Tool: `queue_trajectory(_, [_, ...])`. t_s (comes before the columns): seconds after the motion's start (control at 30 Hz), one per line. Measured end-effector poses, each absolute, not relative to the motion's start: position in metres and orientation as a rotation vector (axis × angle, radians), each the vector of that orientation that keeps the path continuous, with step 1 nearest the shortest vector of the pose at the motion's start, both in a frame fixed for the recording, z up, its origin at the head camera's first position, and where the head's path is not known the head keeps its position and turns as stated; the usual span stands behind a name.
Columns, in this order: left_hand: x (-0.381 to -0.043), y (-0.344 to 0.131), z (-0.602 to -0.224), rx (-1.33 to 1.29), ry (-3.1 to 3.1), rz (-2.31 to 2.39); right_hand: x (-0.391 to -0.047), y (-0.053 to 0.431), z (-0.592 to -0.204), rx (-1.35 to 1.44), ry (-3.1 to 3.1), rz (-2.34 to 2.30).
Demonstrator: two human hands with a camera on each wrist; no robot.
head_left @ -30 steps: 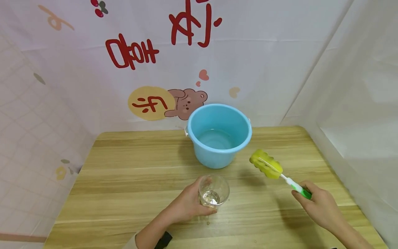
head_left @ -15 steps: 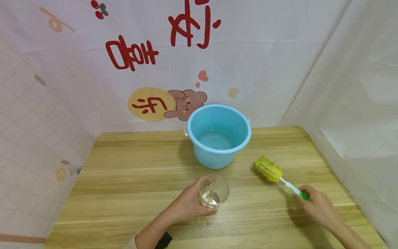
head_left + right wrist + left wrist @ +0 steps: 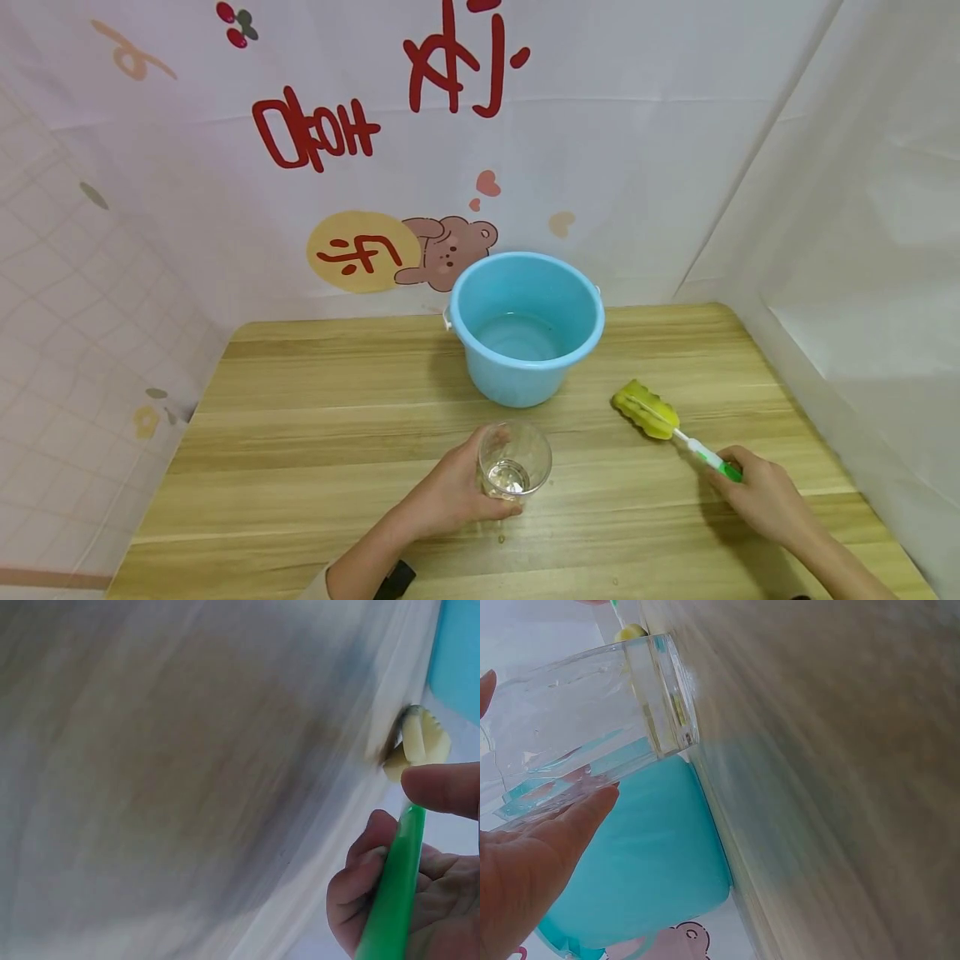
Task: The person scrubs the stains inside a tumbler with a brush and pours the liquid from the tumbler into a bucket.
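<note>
A clear drinking glass (image 3: 534, 442) stands upright near the middle of the table, its thick base close over the wood in the left wrist view. My left hand (image 3: 450, 492) grips it from the left, thumb at the front and fingers round the far side. On the right, my right hand (image 3: 767, 498) holds a sponge bottle brush by its green and white handle (image 3: 397, 885). The brush's yellow sponge head (image 3: 647, 410) lies low at the table surface, pointing away to the left. In the right wrist view the thumb is along the handle and the fingers curl beneath it.
A light blue bucket (image 3: 517, 383) with some water in it stands at the back of the wooden table (image 3: 300, 433), behind the glass. White printed curtains (image 3: 637, 167) hang behind and at both sides. Small water drops dot the wood near the glass.
My right hand has lowered the bottle brush, bringing its sponge head down to the table and slightly towards me. The left hand and the glass have stayed in place.
</note>
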State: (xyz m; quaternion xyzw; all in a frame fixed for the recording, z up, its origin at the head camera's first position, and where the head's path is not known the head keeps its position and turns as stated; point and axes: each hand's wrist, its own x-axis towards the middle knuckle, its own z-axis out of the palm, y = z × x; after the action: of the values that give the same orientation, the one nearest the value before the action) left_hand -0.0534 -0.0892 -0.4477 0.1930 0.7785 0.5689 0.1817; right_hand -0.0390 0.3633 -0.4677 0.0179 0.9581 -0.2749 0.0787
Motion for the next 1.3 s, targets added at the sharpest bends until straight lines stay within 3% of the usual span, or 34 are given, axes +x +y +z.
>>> queue_trajectory(0.67, [-0.052,-0.089,-0.445,0.555,2.253,1.547,-0.044,0.369,-0.456,-0.096,2.987,-0.552])
queue_trajectory(1.3, [-0.052,-0.090,-0.450,0.556,2.257,1.551,-0.058,0.333,-0.420,-0.219,3.193,-0.634])
